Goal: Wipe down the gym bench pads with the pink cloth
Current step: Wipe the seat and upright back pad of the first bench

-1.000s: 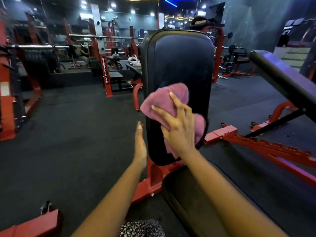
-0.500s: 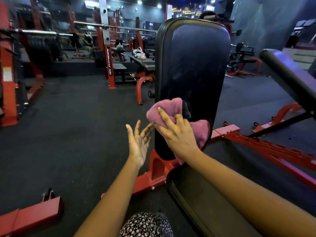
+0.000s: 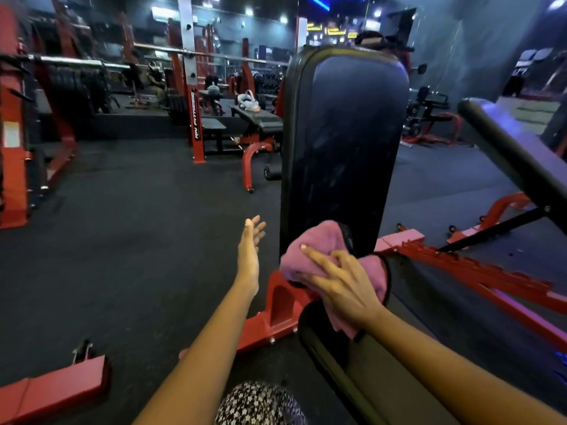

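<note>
A black upright back pad (image 3: 343,142) rises in front of me on a red frame (image 3: 277,308). My right hand (image 3: 340,283) presses the pink cloth (image 3: 316,246) flat against the pad's bottom end, fingers spread over the cloth. Below it the black seat pad (image 3: 346,369) runs toward me under my right forearm. My left hand (image 3: 250,246) hovers left of the back pad, palm facing it, fingers apart, holding nothing and not touching the pad.
A second inclined bench pad (image 3: 515,148) with red frame rails (image 3: 478,271) stands close on the right. A red bar (image 3: 55,391) lies low at the left on the dark rubber floor (image 3: 129,234). Red racks (image 3: 196,118) and a flat bench (image 3: 257,121) stand behind.
My right hand has slid the pink cloth down the back pad from its middle to its bottom end. My left hand stayed beside the pad, lifting slightly away.
</note>
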Tool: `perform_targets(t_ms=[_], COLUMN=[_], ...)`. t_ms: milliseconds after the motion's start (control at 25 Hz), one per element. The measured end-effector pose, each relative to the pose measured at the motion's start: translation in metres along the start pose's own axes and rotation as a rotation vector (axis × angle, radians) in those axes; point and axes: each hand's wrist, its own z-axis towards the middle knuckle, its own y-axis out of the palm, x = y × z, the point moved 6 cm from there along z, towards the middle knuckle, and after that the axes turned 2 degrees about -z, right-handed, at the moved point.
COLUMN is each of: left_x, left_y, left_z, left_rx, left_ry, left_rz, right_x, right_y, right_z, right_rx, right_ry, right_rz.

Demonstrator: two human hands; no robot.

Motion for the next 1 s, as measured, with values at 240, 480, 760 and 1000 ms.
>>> perform_targets(t_ms=[240, 480, 760, 1000], left_x=[0.015, 0.04, 0.132, 0.167], left_y=[0.073, 0.092, 0.113, 0.138], left_z=[0.022, 0.032, 0.038, 0.047], left_rx=[0.0, -0.062, -0.108, -0.071], left_ry=[0.011, 0.096, 0.295, 0.414], left_rz=[-0.251, -0.362, -0.196, 0.094], right_x=[0.063, 0.078, 0.146, 0.244], right_y=[-0.054, -0.065, -0.137, -0.144], right_z=[0.131, 0.156, 0.236, 0.232], right_rx=[0.11, 0.151, 0.233, -0.07], right_ry=[-0.099, -0.109, 0.212, 0.583], right_rz=[-0.226, -0.324, -0.265, -0.059])
